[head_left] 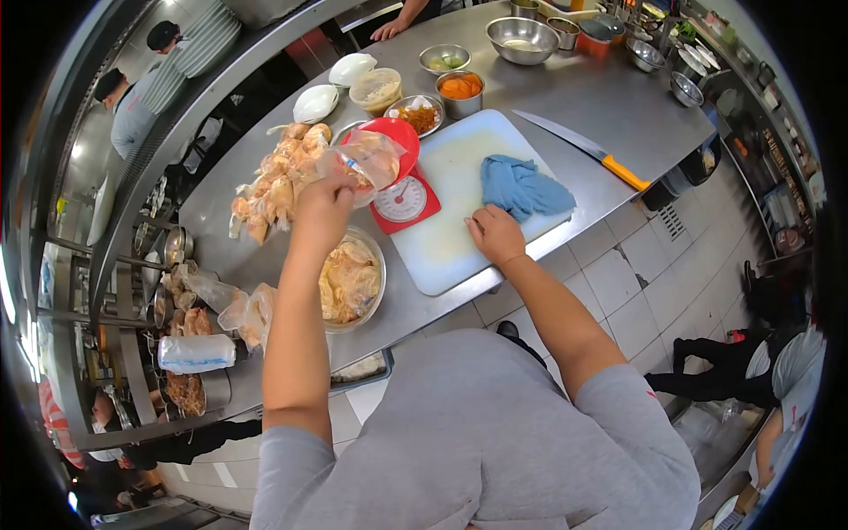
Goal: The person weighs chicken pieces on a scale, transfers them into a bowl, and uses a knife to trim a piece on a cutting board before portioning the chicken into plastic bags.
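Observation:
My left hand (327, 205) is closed on the gathered edge of a clear plastic bag (364, 161), held over the red pan of a kitchen scale (402, 201). The bag overlaps the pan in this view. Left of that hand lies a heap of raw chicken pieces (281, 177) on the steel table. Below it, partly behind my left forearm, a metal bowl (381, 281) holds bagged chicken (346, 283). On the white cutting board (442, 252), my right hand (497, 237) rests with curled fingers, just below a crumpled blue cloth (521, 187).
A yellow-handled knife (574, 141) lies right of the board. Behind the scale stand a metal pot of orange food (460, 93), a tub (375, 90), white bowls (316, 104) and a large steel bowl (522, 40). A person's hand (386, 32) rests at the far edge.

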The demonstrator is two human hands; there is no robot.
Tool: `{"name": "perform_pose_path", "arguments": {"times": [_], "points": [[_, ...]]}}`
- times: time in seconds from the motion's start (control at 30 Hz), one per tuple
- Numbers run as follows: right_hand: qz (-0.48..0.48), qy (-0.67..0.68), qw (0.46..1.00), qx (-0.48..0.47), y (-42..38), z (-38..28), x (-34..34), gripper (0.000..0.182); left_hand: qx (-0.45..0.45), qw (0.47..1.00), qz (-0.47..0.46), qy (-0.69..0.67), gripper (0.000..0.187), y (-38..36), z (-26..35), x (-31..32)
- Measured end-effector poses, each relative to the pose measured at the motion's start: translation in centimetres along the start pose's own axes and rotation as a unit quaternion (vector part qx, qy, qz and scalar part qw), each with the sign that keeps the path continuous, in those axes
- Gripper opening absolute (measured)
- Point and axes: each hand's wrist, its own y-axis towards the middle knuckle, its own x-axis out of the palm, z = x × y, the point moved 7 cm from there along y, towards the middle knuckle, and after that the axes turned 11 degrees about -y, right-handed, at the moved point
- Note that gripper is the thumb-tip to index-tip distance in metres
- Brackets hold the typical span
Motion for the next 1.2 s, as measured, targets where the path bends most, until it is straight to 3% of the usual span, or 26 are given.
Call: {"name": "perform_pose_path", "arguments": {"times": [0.03,0.1,0.23,0.33,0.4,0.53,0.63,0.73,0.77,0.8,0.87,0.93,1.0,1.03,1.1,1.13,1.17,1.2], "points": [[0.004,-0.001,1.000,-0.004,0.0,-0.1,0.0,0.022,-0.002,1.000,-0.001,0.001,0.031,0.7,0.4,1.0],[0.005,0.009,1.000,-0.001,0.0,-0.1,0.0,0.022,0.126,0.988,0.077,0.054,0.031,2.4,3.0,2.1],[0.010,0.016,1.000,-0.007,0.1,0.1,-0.1,0.022,0.116,0.987,0.084,0.068,0.030,6.7,2.2,3.9],[0.003,0.023,1.000,-0.009,0.0,0.5,0.3,0.022,0.061,0.992,0.084,0.067,0.025,8.2,2.8,4.0],[0.002,0.025,1.000,-0.007,0.0,0.6,0.3,0.022,-0.010,0.984,0.061,0.164,0.026,9.8,0.9,4.8],[0.008,0.021,1.000,-0.003,0.1,0.3,0.0,0.021,0.054,0.973,0.066,0.212,0.038,9.5,0.7,4.0],[-0.003,0.023,1.000,0.009,0.1,0.3,0.2,0.021,0.005,0.988,0.032,0.148,0.035,8.9,-0.7,2.3],[-0.003,0.020,1.000,0.000,0.2,0.3,0.3,0.020,-0.027,0.990,0.097,0.097,0.023,7.0,-0.5,-0.2],[-0.001,0.016,1.000,-0.001,0.3,0.2,0.2,0.020,0.019,0.991,0.134,-0.013,0.019,5.5,-0.1,-1.2],[-0.001,0.016,1.000,0.002,0.3,0.3,0.1,0.020,0.062,0.976,0.166,-0.124,0.017,3.8,-0.1,-2.1],[0.002,0.024,1.000,-0.005,0.3,0.1,-0.1,0.020,0.031,0.941,0.204,-0.267,0.017,0.5,-2.0,-3.0],[0.008,0.027,1.000,-0.005,0.3,0.0,-0.2,0.020,0.169,0.864,0.317,-0.353,0.019,-3.3,-1.4,-4.3],[0.012,0.029,0.999,-0.007,0.4,0.0,-0.2,0.021,0.107,0.780,0.416,-0.455,0.016,-6.6,-3.7,-4.9],[0.009,0.029,1.000,-0.006,0.5,0.0,-0.1,0.021,0.105,0.780,0.416,-0.457,0.016,-7.7,-4.5,-5.2],[0.002,0.028,1.000,-0.009,0.3,0.0,-0.1,0.020,0.010,0.680,0.427,-0.596,0.014,-10.0,-9.1,-5.0],[-0.002,0.029,1.000,-0.003,0.3,0.1,-0.1,0.020,-0.037,0.578,0.396,-0.713,0.021,-10.5,-12.0,-3.6],[-0.006,0.031,0.999,0.002,0.3,0.1,0.1,0.019,-0.037,0.577,0.399,-0.711,0.021,-11.1,-13.6,-3.3],[-0.007,0.034,0.999,-0.002,0.4,0.0,0.2,0.019,-0.128,0.526,0.353,-0.763,0.021,-11.3,-15.6,-1.4]]}}
